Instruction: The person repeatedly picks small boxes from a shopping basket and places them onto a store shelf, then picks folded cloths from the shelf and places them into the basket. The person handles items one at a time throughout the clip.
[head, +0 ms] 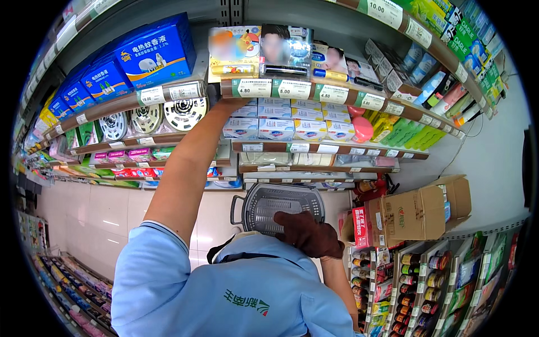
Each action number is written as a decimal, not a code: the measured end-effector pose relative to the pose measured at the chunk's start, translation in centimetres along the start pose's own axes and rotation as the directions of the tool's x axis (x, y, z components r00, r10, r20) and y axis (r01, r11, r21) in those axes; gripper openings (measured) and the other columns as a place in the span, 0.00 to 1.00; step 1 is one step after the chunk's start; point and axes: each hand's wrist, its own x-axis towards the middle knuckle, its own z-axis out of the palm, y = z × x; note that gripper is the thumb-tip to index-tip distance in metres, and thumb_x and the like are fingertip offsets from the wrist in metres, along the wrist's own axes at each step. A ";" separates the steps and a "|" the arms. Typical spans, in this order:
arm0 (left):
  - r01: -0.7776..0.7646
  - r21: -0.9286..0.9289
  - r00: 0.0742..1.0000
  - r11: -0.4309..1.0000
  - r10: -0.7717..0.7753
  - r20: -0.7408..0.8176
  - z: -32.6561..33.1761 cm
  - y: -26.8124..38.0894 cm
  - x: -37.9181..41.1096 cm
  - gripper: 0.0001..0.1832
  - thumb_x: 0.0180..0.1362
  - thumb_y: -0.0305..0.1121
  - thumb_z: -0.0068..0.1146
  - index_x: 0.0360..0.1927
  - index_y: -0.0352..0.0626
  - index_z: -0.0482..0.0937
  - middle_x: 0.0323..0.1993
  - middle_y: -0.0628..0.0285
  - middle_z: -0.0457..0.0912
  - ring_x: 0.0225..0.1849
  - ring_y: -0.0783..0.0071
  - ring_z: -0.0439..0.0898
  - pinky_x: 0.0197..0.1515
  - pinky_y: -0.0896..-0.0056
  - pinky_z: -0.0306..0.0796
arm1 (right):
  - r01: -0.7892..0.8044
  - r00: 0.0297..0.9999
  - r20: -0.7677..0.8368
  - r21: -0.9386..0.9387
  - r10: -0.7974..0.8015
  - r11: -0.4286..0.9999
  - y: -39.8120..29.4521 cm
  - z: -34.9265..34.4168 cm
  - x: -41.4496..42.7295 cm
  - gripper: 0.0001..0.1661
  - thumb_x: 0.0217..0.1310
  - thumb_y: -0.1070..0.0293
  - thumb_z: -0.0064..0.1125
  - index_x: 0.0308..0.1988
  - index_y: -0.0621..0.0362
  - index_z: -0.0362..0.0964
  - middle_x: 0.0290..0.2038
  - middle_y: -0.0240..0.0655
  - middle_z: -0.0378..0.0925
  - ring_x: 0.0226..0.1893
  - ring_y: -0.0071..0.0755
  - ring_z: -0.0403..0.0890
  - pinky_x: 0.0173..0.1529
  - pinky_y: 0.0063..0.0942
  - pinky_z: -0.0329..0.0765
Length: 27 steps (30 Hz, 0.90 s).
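Observation:
My left arm reaches out to the shelf, and my left hand (237,102) is mostly hidden beneath the shelf edge with the price tags (280,89), at the left end of stacked white soap boxes (276,127). Its fingers do not show. A dark brown cloth (309,234) is bunched over my right hand, in front of my blue shirt, and covers its fingers. Just beyond the cloth, a grey plastic shopping basket (280,200) stands on the tiled floor, its handle lying to the left.
Blue mosquito-repellent boxes (156,52) and round mosquito-coil packs (184,113) fill the shelves at left. Carded lip balms (236,54) hang over the soap. An open cardboard box (412,215) and racks of jars (433,278) stand at right; a fire extinguisher (368,187) is behind.

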 end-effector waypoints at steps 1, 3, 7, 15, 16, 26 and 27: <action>0.009 0.012 1.000 1.000 -0.009 0.009 0.0 0.1 0.0 0.18 0.59 0.43 0.44 0.44 0.41 0.74 0.43 0.46 0.75 0.47 0.48 0.72 0.49 0.57 0.66 | -0.016 1.000 -0.002 0.046 0.016 0.999 0.1 0.2 -0.1 0.23 0.50 0.50 0.55 0.47 0.40 0.64 0.33 0.44 0.71 0.34 0.52 0.76 0.34 0.41 0.76; 0.019 0.047 0.999 0.999 -0.020 0.029 0.0 0.3 -0.1 0.17 0.59 0.43 0.44 0.43 0.41 0.74 0.43 0.46 0.75 0.47 0.48 0.72 0.49 0.57 0.66 | -0.049 0.999 0.023 0.100 0.047 0.994 0.1 0.0 -0.1 0.24 0.48 0.52 0.58 0.47 0.42 0.66 0.34 0.40 0.73 0.34 0.46 0.75 0.33 0.38 0.75; 0.065 0.149 0.996 0.987 -0.072 0.047 -0.8 1.1 -0.5 0.17 0.59 0.43 0.44 0.43 0.41 0.74 0.43 0.46 0.75 0.47 0.48 0.72 0.49 0.57 0.66 | -0.019 0.996 0.090 -0.113 0.029 0.993 -4.2 -4.9 0.1 0.17 0.51 0.52 0.51 0.40 0.44 0.63 0.31 0.49 0.69 0.32 0.56 0.76 0.29 0.43 0.76; -0.361 -0.108 0.842 0.926 0.274 -0.464 -5.3 14.1 -10.5 0.03 0.50 0.27 0.55 0.29 0.42 0.76 0.26 0.57 0.77 0.28 0.58 0.73 0.35 0.60 0.67 | 0.168 0.986 0.004 0.020 -0.168 0.986 2.2 0.4 1.3 0.17 0.51 0.57 0.52 0.40 0.51 0.63 0.34 0.42 0.69 0.37 0.46 0.75 0.34 0.36 0.75; -0.438 -0.187 0.838 0.879 0.324 -0.440 -4.8 14.6 -12.8 0.02 0.50 0.27 0.55 0.27 0.41 0.75 0.24 0.59 0.76 0.27 0.59 0.73 0.34 0.63 0.67 | 0.182 0.983 0.006 0.036 -0.183 0.983 2.6 0.4 1.8 0.17 0.51 0.58 0.52 0.40 0.51 0.63 0.34 0.41 0.69 0.38 0.44 0.75 0.35 0.35 0.75; 0.448 -0.253 0.870 0.857 -0.354 0.342 9.2 4.5 -20.7 0.18 0.54 0.38 0.55 0.45 0.38 0.75 0.39 0.47 0.78 0.39 0.53 0.77 0.41 0.62 0.71 | 0.249 0.880 -0.302 -0.363 -0.366 0.898 1.8 -0.5 11.8 0.14 0.47 0.63 0.59 0.33 0.55 0.65 0.31 0.37 0.71 0.37 0.39 0.74 0.43 0.28 0.71; 0.553 -0.171 0.812 0.815 -0.480 0.333 10.1 3.3 -20.4 0.21 0.53 0.40 0.55 0.48 0.39 0.74 0.41 0.46 0.78 0.41 0.52 0.77 0.42 0.62 0.71 | 0.223 0.912 -0.332 -0.089 -0.240 0.971 2.6 0.3 12.7 0.10 0.53 0.64 0.51 0.35 0.56 0.65 0.33 0.36 0.71 0.36 0.35 0.73 0.42 0.25 0.71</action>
